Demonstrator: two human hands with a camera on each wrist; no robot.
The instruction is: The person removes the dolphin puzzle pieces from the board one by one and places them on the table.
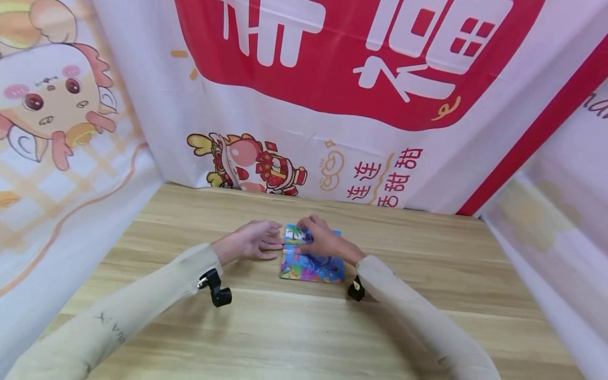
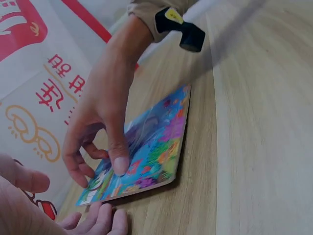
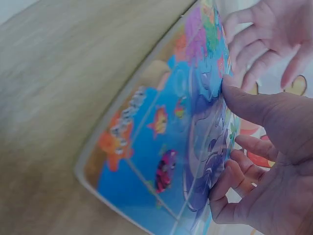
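We're seeing the blue sea-picture puzzle (image 1: 306,268) lying on the wooden table (image 1: 294,322), nearer the far edge, roughly midway between left and right edges. The right hand (image 1: 328,241) is arching over it, thumb and bent fingers standing apart, touching its face. The left hand (image 1: 254,240) is sitting loosely spread at its left side; we're not telling contact for sure.

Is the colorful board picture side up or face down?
Picture side up: the colorful board shows its printed palm tree to the head camera; the right hand covers part.
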